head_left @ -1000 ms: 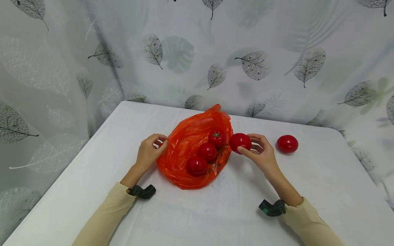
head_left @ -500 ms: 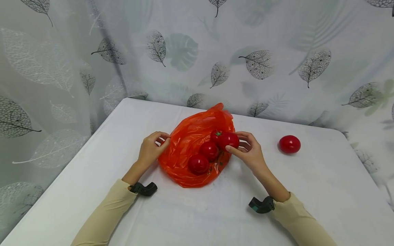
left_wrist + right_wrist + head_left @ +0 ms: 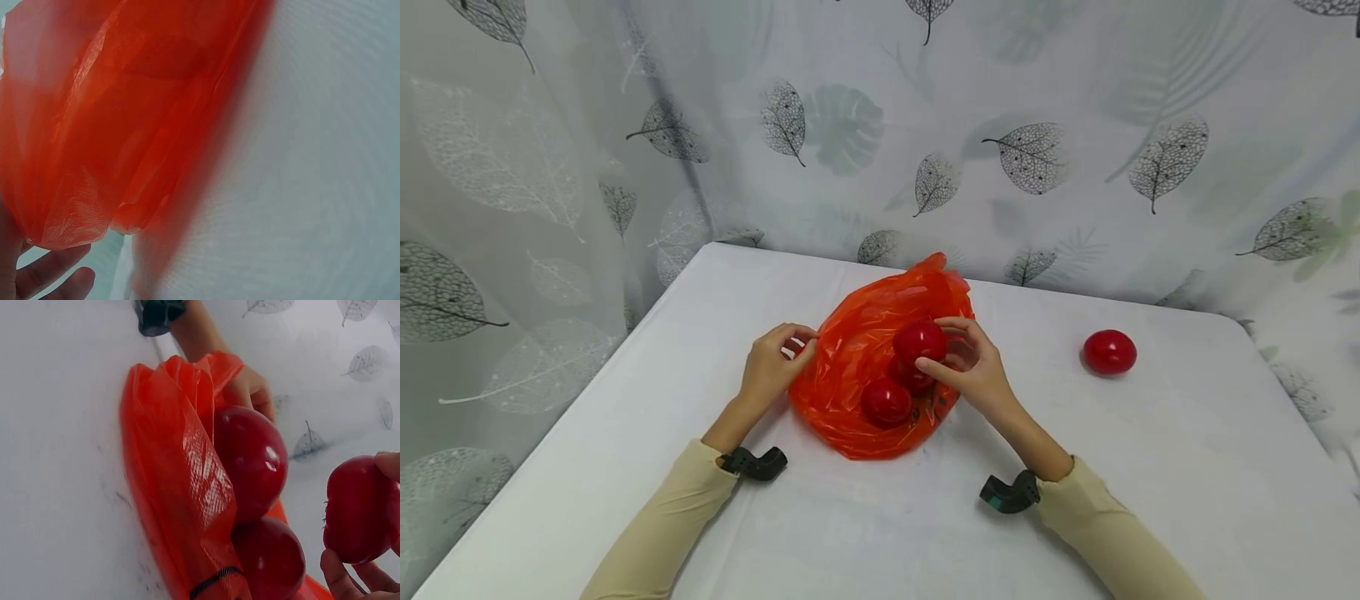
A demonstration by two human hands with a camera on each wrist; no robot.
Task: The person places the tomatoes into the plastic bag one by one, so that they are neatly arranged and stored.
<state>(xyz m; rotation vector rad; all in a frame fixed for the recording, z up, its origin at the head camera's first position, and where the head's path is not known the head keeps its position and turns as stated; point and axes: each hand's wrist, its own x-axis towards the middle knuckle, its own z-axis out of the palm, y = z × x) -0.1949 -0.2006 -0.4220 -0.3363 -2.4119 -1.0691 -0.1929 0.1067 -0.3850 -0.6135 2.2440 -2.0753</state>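
Note:
A red plastic bag (image 3: 841, 360) lies on the white table, its mouth spread. My left hand (image 3: 772, 364) pinches the bag's left edge between thumb and fingers; in the left wrist view the thin film (image 3: 144, 112) fills much of the picture. Over the bag, my right hand (image 3: 973, 367) holds a red tomato (image 3: 919, 342) between thumb and fingertips. Under it, one tomato (image 3: 886, 401) sits inside the bag with another partly covered behind it. The right wrist view shows the held tomato (image 3: 356, 509) apart from the two bagged tomatoes (image 3: 250, 464).
One more tomato (image 3: 1109, 352) lies on the table (image 3: 1187, 442) to the right of the bag. A curtain with a leaf pattern (image 3: 1030, 158) hangs behind the table's far edge. Each wrist wears a black camera mount (image 3: 1009, 492).
My right hand has carried its tomato leftward from beside the bag to over it, covering the tomato with the green stem top. The left hand keeps its pinch on the bag's edge.

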